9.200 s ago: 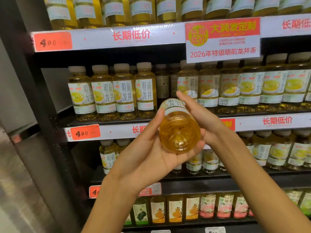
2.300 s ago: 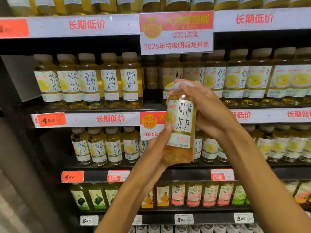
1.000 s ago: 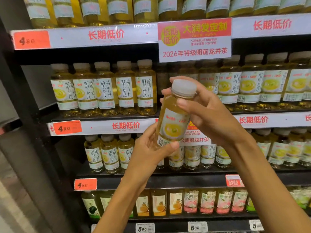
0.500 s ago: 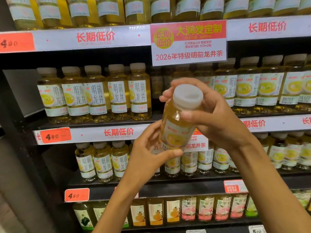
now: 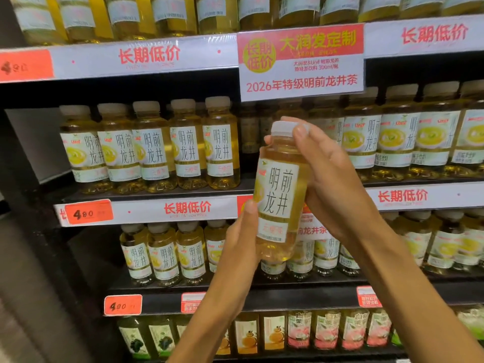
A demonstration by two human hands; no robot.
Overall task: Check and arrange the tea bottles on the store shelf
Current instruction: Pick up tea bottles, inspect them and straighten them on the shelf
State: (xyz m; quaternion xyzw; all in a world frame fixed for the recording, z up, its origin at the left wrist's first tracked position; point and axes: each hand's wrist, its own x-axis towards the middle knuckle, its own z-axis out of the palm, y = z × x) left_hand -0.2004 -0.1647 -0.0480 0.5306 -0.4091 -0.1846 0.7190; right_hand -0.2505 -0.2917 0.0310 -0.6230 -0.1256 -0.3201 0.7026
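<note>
Between both hands, tea bottle [image 5: 280,195] clamped upright: left hand [image 5: 242,239] low, right hand [image 5: 332,179] at cap; label check, next prob. back into shelf gap [image 5: 251,137]

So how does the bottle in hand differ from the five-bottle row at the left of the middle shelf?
The held bottle is off the shelf, gripped by left hand and right hand; the five-bottle row stands on the middle shelf. The held bottle tilts slightly; the row stands upright. Both share white caps, yellow tea and matching labels.
</note>
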